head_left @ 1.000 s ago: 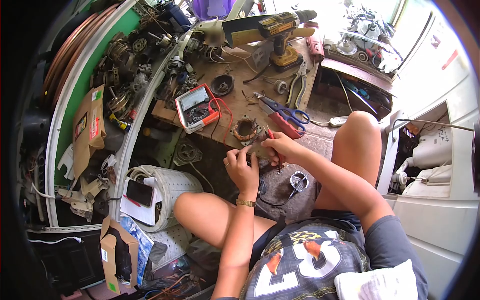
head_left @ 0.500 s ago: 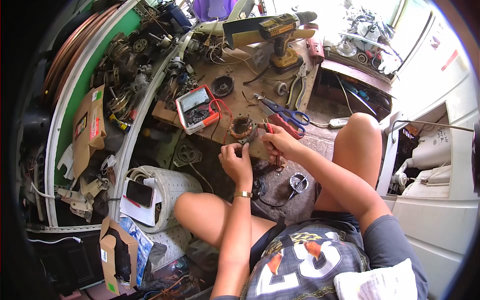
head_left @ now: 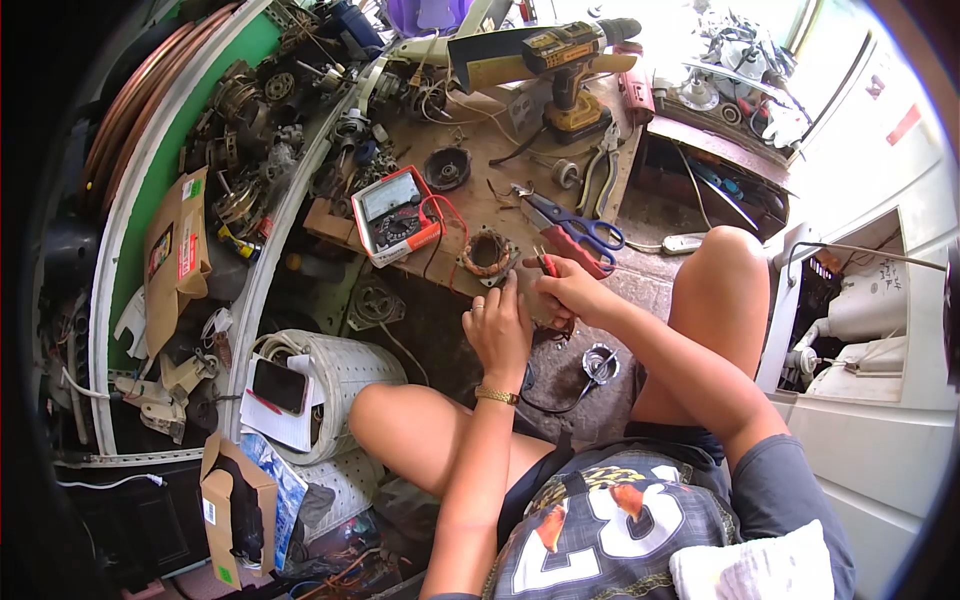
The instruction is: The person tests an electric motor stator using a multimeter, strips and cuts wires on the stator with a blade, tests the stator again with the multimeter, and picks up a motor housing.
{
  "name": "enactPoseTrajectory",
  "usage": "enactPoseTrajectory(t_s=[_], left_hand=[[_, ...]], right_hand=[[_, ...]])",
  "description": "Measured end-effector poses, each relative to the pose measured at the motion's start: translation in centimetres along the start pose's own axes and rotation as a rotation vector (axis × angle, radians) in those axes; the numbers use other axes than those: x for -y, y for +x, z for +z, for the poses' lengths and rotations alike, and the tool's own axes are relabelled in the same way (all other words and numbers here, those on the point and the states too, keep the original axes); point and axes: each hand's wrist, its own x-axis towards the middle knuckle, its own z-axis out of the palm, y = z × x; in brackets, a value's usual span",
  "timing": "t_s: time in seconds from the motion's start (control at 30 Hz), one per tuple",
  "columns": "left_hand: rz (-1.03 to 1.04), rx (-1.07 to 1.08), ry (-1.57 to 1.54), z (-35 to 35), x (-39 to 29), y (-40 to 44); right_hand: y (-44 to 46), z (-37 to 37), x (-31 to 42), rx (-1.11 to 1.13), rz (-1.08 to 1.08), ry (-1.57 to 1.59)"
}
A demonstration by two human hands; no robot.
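My right hand point(head_left: 578, 292) is closed around a slim red-handled tool point(head_left: 548, 264) with a narrow metal tip; its exact kind is unclear. Beside it, my left hand point(head_left: 498, 328) has its fingers drawn together near the right fingers, and what they pinch is hidden. Just beyond my left fingertips, a motor stator point(head_left: 488, 254) with a ring of copper windings lies at the board's front edge. An analog multimeter point(head_left: 393, 215) in a red-and-white box sits to its left, a red and a dark lead running from it.
Blue-handled scissors point(head_left: 600, 234), pliers point(head_left: 604, 170) and a cordless drill point(head_left: 568, 90) are on the wooden board point(head_left: 470, 205). A round metal part with a cord point(head_left: 600, 364) lies on the floor between my legs. At left, a phone point(head_left: 279, 386) rests on a white perforated drum point(head_left: 345, 370).
My left hand has moved right, off the stator's near edge and up to my right hand. My right hand has shifted slightly right and down with the red-handled tool.
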Motion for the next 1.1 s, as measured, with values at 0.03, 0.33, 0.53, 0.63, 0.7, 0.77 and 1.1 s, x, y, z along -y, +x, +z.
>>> enactPoseTrajectory(t_s=[0.03, 0.33, 0.53, 0.63, 0.7, 0.77, 1.1], left_hand=[[-0.004, -0.01, 0.0, 0.1, -0.1, 0.0], [-0.113, -0.103, -0.188, -0.3, 1.0, -0.6], [-0.012, -0.077, -0.078, -0.5, 1.1, 0.2], [-0.021, -0.058, -0.063, -0.9, 1.0, 0.2], [-0.027, -0.05, -0.057, -1.0, 1.1, 0.2], [-0.051, -0.048, -0.053, -0.8, 1.4, 0.1], [-0.114, -0.11, -0.215, -0.3, 2.1, 0.1]], right_hand=[[-0.1, 0.0, 0.0, -0.005, -0.007, -0.009], [1.3, -1.4, 1.5, -0.127, -0.136, -0.226], [1.0, -1.2, 0.2, -0.199, -0.467, -1.09], [0.1, 0.3, 1.0, -0.217, -0.516, -1.472], [0.4, 1.0, 1.7, -0.186, -0.433, -1.659], [0.6, 1.0, 1.4, -0.144, -0.463, -1.764], [1.9, 0.9, 1.6, -0.11, -0.582, -1.763]])
